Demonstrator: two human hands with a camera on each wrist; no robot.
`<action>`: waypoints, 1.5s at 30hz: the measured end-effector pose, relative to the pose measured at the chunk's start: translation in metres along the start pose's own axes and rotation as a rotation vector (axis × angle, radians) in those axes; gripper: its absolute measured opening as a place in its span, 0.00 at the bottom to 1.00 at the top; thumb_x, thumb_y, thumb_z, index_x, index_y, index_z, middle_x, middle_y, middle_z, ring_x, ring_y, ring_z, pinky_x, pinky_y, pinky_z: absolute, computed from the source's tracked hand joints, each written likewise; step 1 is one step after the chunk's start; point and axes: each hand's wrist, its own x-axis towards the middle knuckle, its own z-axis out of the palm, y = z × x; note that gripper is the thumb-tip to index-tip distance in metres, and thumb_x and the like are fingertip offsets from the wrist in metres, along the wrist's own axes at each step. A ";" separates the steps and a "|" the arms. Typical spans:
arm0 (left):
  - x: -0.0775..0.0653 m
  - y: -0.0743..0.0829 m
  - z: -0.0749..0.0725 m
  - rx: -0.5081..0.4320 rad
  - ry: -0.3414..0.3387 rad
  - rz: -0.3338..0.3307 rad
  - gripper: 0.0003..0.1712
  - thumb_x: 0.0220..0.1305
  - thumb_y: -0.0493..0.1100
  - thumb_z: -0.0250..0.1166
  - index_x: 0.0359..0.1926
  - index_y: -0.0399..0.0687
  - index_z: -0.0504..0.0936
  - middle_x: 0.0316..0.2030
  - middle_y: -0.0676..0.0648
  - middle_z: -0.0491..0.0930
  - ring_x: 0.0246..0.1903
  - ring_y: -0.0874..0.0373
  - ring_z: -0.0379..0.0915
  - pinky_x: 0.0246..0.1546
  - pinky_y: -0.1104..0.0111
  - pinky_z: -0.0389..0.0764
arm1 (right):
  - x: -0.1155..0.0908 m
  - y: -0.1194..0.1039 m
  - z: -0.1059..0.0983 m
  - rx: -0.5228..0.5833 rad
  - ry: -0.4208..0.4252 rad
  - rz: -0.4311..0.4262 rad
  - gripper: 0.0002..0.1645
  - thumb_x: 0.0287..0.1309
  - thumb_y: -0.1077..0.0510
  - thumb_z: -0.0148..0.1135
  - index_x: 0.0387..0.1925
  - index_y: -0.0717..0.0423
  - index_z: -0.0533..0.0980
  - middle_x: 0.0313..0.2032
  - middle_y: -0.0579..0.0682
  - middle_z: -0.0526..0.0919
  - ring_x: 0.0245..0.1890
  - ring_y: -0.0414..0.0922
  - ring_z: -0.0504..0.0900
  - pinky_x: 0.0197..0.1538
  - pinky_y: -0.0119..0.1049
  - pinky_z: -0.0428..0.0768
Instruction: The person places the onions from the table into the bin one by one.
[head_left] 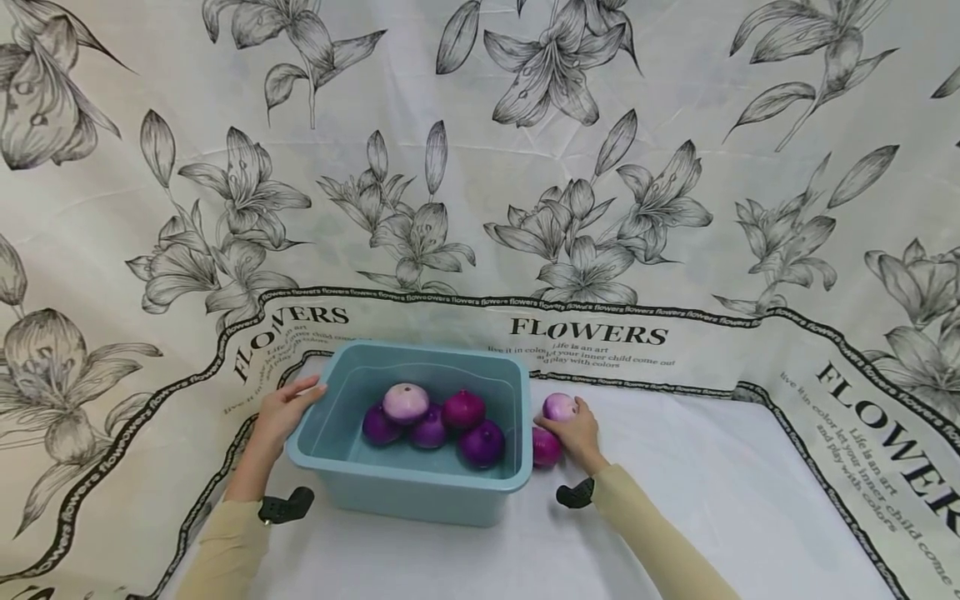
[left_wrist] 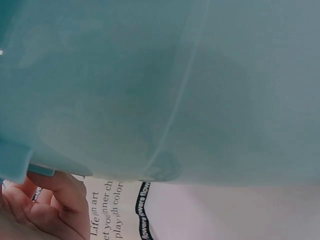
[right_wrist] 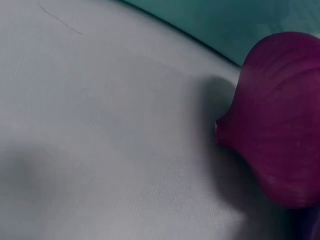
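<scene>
A light blue plastic tub (head_left: 420,496) stands on the white cloth with several onions inside. My left hand (head_left: 283,408) holds its left rim; in the left wrist view the fingers (left_wrist: 70,197) curl under the rim's edge. Beside the tub's right wall, my right hand (head_left: 579,432) grips a pale purple onion (head_left: 558,407) between thumb and fingers. A magenta onion (head_left: 546,448) sits just in front of it, close to the tub. The right wrist view shows this magenta onion (right_wrist: 282,125) large, its stem end pointing left, but not the hand.
Inside the tub are a whitish-purple onion (head_left: 406,403), a magenta onion (head_left: 462,408) and several dark purple onions, one at the right (head_left: 482,443). White cloth (head_left: 690,467) covers the table. A flower-printed curtain (head_left: 480,183) rises behind and at both sides.
</scene>
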 end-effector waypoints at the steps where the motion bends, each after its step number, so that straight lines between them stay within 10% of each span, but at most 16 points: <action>1: 0.000 0.000 0.000 -0.001 -0.001 -0.001 0.38 0.65 0.59 0.59 0.70 0.46 0.64 0.68 0.33 0.63 0.63 0.36 0.65 0.58 0.48 0.72 | 0.000 0.000 0.000 -0.013 -0.002 0.002 0.61 0.45 0.47 0.73 0.71 0.69 0.50 0.66 0.72 0.60 0.66 0.66 0.62 0.67 0.58 0.62; 24: -0.001 0.001 0.002 0.001 0.005 0.009 0.38 0.65 0.60 0.59 0.69 0.46 0.65 0.67 0.33 0.65 0.62 0.38 0.67 0.56 0.51 0.74 | 0.010 -0.021 -0.029 -0.005 -0.063 -0.135 0.58 0.47 0.46 0.72 0.70 0.67 0.52 0.65 0.70 0.60 0.64 0.63 0.65 0.64 0.58 0.65; 45: 0.001 -0.001 -0.001 0.018 -0.005 0.024 0.37 0.65 0.59 0.59 0.69 0.45 0.65 0.65 0.32 0.66 0.61 0.37 0.68 0.55 0.51 0.75 | 0.022 -0.139 -0.058 -0.002 -0.086 -0.463 0.55 0.46 0.50 0.74 0.70 0.60 0.56 0.65 0.63 0.65 0.60 0.60 0.72 0.56 0.55 0.75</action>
